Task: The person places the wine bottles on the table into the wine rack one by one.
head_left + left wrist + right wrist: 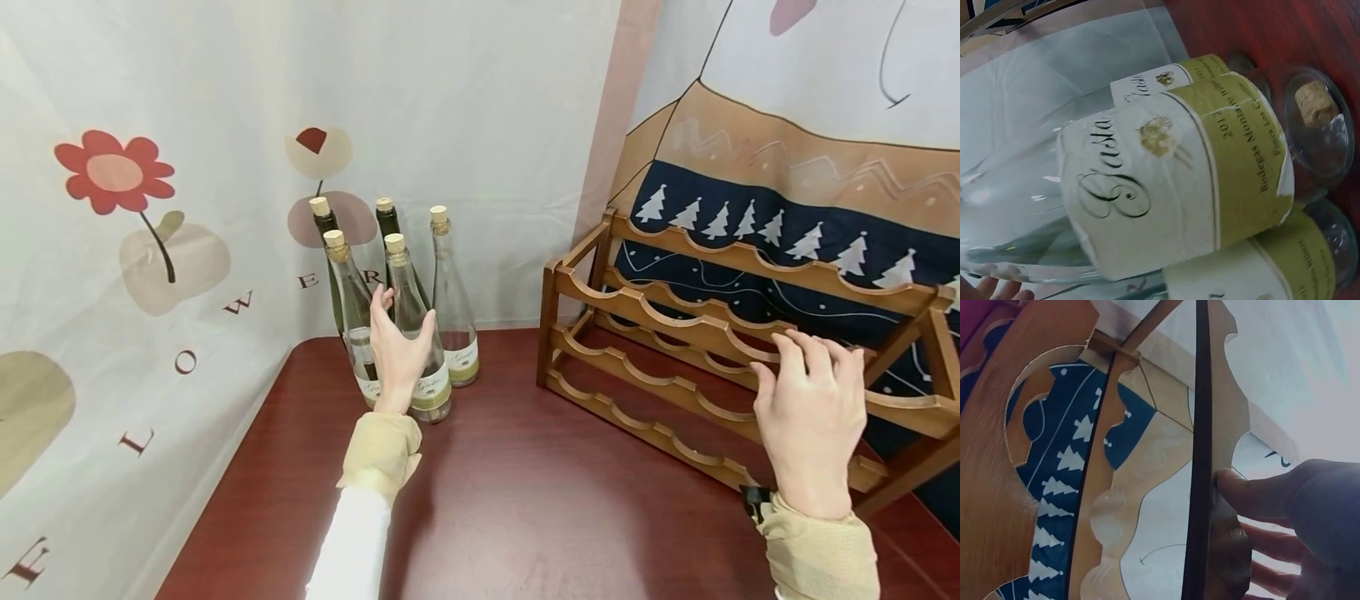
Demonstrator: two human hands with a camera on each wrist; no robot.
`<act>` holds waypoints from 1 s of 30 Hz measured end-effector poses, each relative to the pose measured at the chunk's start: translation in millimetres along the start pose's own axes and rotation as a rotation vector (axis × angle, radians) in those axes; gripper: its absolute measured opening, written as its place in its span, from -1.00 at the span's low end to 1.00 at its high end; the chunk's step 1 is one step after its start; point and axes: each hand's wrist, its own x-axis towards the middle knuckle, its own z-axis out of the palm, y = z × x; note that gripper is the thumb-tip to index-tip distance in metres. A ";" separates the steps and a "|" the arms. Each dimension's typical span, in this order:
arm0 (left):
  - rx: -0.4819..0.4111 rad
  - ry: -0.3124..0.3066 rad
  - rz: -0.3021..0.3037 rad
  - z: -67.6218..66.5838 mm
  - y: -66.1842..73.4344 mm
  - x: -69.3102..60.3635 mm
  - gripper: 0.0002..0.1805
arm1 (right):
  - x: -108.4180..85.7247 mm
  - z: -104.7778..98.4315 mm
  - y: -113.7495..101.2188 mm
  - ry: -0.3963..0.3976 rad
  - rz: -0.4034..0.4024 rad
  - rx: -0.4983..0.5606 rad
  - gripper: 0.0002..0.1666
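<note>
My left hand [401, 350] is in front of the nearest clear corked bottle [431, 392], its thumb and fingers spread apart. In the left wrist view, fingertips [1004, 290] show beside the upper part of a clear bottle [1141, 181]; contact cannot be told. More bottles, clear and dark green, stand close around it. At the wooden rack [660, 308], my right hand [813, 417] holds the upper front rail [1222, 425], thumb [1254, 494] on the near side and the fingertips hidden behind the wood.
The rack stands at the right of the dark red table [525, 500], its scalloped rails holding no bottles. A printed cloth [480, 100] hangs behind the table and along its left edge. A loose cork [1316, 103] shows at a bottle's base.
</note>
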 end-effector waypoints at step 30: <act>-0.044 0.029 -0.046 19.1 -12.8 2.2 -0.55 | -3.8 1.9 4.3 0.002 0.005 0.005 -0.80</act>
